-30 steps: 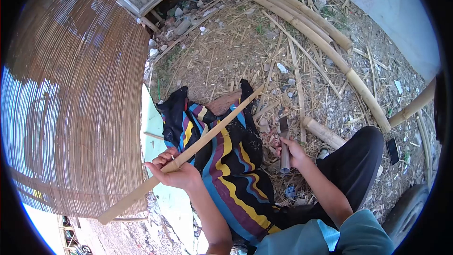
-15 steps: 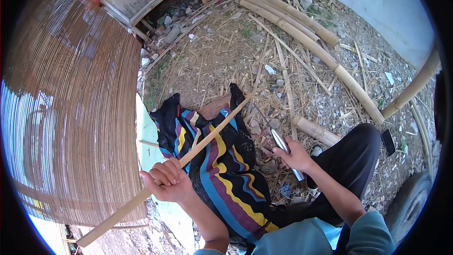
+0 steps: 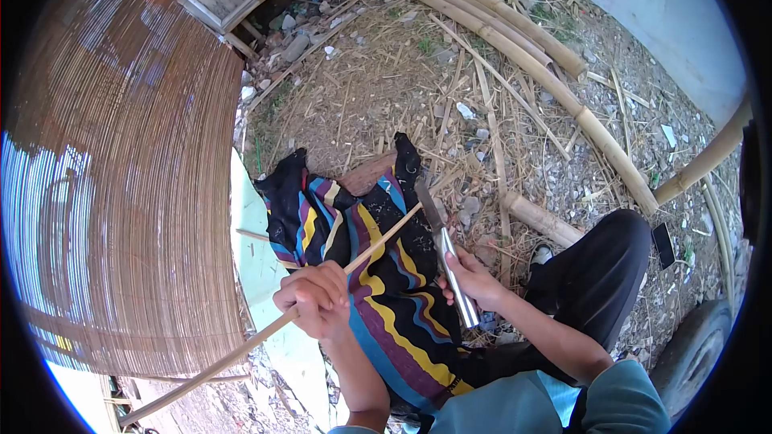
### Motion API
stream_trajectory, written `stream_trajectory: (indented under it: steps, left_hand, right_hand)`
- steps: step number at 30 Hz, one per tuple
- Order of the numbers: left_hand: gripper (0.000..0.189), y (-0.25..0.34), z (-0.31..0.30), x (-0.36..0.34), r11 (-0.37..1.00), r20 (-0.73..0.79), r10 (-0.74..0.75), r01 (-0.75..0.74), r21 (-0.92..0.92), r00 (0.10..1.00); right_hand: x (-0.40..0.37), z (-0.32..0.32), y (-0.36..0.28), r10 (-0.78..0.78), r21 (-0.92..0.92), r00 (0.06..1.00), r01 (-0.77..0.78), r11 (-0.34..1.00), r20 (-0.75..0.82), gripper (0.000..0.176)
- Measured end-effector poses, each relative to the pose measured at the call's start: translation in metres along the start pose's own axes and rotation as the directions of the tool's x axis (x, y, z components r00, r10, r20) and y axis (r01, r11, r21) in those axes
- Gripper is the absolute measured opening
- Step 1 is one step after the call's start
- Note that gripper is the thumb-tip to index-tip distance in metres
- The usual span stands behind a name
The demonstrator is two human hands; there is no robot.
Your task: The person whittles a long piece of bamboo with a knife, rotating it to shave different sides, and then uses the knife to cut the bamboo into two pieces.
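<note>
My left hand (image 3: pixel 315 301) is closed around a long bamboo strip (image 3: pixel 215 366), which slants from the lower left up to the middle of the view. In my right hand (image 3: pixel 476 280) is a knife (image 3: pixel 459 289), gripped by its shiny metal handle. Its blade points up and away from me, close beside the strip's far end. Beneath both hands a black cloth (image 3: pixel 402 358) with yellow, purple and blue stripes lies over my lap and leg. The strip shows its narrow edge along this stretch.
A slatted bamboo screen (image 3: pixel 153 217) stands on the left. Long bamboo poles (image 3: pixel 555 88) lie at the upper right, and a short bamboo piece (image 3: pixel 540 219) sits beside my knee. Shavings and stones litter the ground. A phone (image 3: pixel 663 244) and a tyre (image 3: pixel 698 350) are at the right.
The knife has moved left to the strip's far end, its blade now turned broadside. My left hand has shifted right and rolled over, and the strip now looks thinner, with its far end nearer me.
</note>
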State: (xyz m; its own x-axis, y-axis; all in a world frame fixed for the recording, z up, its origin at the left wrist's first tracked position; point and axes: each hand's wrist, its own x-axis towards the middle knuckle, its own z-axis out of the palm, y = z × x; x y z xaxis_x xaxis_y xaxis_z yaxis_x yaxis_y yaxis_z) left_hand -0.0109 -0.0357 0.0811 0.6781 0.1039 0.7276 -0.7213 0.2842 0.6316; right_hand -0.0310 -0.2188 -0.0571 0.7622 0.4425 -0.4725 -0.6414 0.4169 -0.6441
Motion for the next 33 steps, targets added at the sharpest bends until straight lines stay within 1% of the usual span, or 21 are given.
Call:
stream_trajectory:
  steps: [2, 5, 8, 9, 11, 14, 15, 16, 18, 21, 22, 24, 25, 26, 27, 28, 29, 30, 31, 32, 33]
  left_hand:
    - [0.046, -0.013, 0.001, -0.001, 0.999, -0.095, -0.023, 0.026, 0.030, 0.995]
    - [0.049, -0.018, -0.003, 0.000, 0.999, -0.165, -0.046, 0.049, 0.017, 0.985]
    - [0.050, -0.019, -0.003, 0.000, 0.998, -0.222, -0.053, 0.061, 0.029, 0.974]
    - [0.051, -0.019, -0.003, 0.001, 0.995, -0.231, -0.059, 0.075, 0.062, 0.971]
    - [0.051, -0.019, -0.005, 0.001, 0.997, -0.276, -0.050, 0.065, 0.042, 0.960]
    - [0.051, -0.020, -0.009, -0.001, 0.999, -0.306, -0.037, 0.043, 0.014, 0.951]
    - [0.052, -0.018, -0.011, -0.003, 0.999, -0.287, -0.034, 0.037, 0.008, 0.957]
    - [0.052, -0.016, -0.013, -0.005, 0.999, -0.290, -0.038, 0.043, 0.011, 0.956]
    - [0.051, -0.018, -0.014, -0.008, 1.000, -0.325, -0.029, 0.028, -0.005, 0.945]
    - [0.051, -0.020, -0.005, -0.008, 0.999, -0.268, -0.003, 0.013, 0.037, 0.963]
    - [0.051, -0.021, -0.004, -0.009, 1.000, -0.279, -0.005, 0.013, 0.028, 0.960]
    - [0.051, -0.021, -0.005, -0.007, 0.999, -0.278, -0.007, 0.017, 0.031, 0.960]
    - [0.051, -0.020, -0.003, -0.004, 0.999, -0.268, -0.025, 0.036, 0.039, 0.963]
    - [0.051, -0.020, -0.007, -0.004, 0.999, -0.274, -0.027, 0.038, 0.034, 0.961]
    - [0.052, -0.019, -0.013, -0.004, 0.999, -0.189, -0.035, 0.035, -0.002, 0.981]
    - [0.052, -0.019, -0.019, -0.004, 0.999, -0.104, -0.038, 0.035, -0.037, 0.994]
    - [0.053, -0.019, -0.025, -0.002, 0.999, -0.011, -0.023, 0.023, -0.041, 1.000]
    - [0.053, -0.017, -0.025, -0.003, 0.999, -0.018, -0.023, 0.023, -0.040, 1.000]
    - [0.052, -0.017, -0.024, -0.004, 0.998, 0.037, -0.006, 0.008, -0.066, 0.999]
    - [0.051, -0.018, -0.023, -0.002, 0.995, 0.098, 0.017, -0.008, -0.096, 0.995]
    - [0.051, -0.020, -0.020, -0.006, 0.994, 0.019, 0.029, -0.027, -0.104, 0.999]
  right_hand:
    - [-0.002, 0.021, -0.002, -0.008, -0.049, 0.995, 0.013, 0.999, 0.101, 0.036]
    - [-0.009, 0.051, -0.012, -0.127, -0.109, 0.979, 0.145, 0.983, 0.162, 0.035]
    - [-0.016, 0.068, -0.028, -0.250, -0.457, 0.940, 0.333, 0.825, 0.233, 0.034]
    - [-0.015, 0.068, -0.031, -0.251, -0.455, 0.940, 0.333, 0.826, 0.233, 0.034]
    - [-0.015, 0.064, -0.033, -0.448, -0.672, 0.831, 0.540, 0.506, 0.330, 0.033]
    - [0.001, 0.038, -0.024, -0.420, -0.816, 0.877, 0.411, 0.406, 0.232, 0.033]
    - [0.014, 0.022, -0.009, -0.461, -0.830, 0.876, 0.358, 0.428, 0.140, 0.034]
    - [0.021, 0.009, -0.006, -0.427, -0.872, 0.904, 0.205, 0.444, -0.005, 0.036]
    - [0.037, -0.019, -0.007, -0.373, -0.886, 0.921, 0.076, 0.458, -0.114, 0.039]
    - [0.023, -0.010, -0.014, -0.348, -0.854, 0.936, 0.134, 0.502, -0.058, 0.040]
    - [0.020, -0.002, -0.013, -0.414, -0.815, 0.909, 0.276, 0.510, 0.048, 0.037]
    - [0.007, 0.019, -0.020, -0.397, -0.755, 0.901, 0.383, 0.532, 0.177, 0.035]
    - [0.010, 0.019, -0.018, -0.394, -0.760, 0.903, 0.375, 0.531, 0.171, 0.035]
    - [0.015, 0.016, -0.014, -0.441, -0.769, 0.874, 0.421, 0.480, 0.203, 0.034]
    - [0.021, 0.013, -0.011, -0.485, -0.776, 0.842, 0.465, 0.426, 0.238, 0.034]
    - [0.026, 0.006, -0.014, -0.506, -0.883, 0.848, 0.351, 0.312, 0.159, 0.037]
    - [0.038, -0.006, -0.022, -0.310, -0.845, 0.949, 0.124, 0.520, -0.051, 0.038]
    - [0.048, -0.020, -0.026, -0.065, -0.738, 0.971, -0.132, 0.662, -0.232, 0.040]
    - [0.052, -0.035, -0.023, -0.066, -0.741, 0.970, -0.133, 0.658, -0.232, 0.040]
    - [0.056, -0.049, -0.022, -0.152, -0.810, 0.965, -0.089, 0.579, -0.215, 0.041]
    - [0.062, -0.055, -0.023, -0.239, -0.868, 0.952, -0.049, 0.494, -0.190, 0.043]
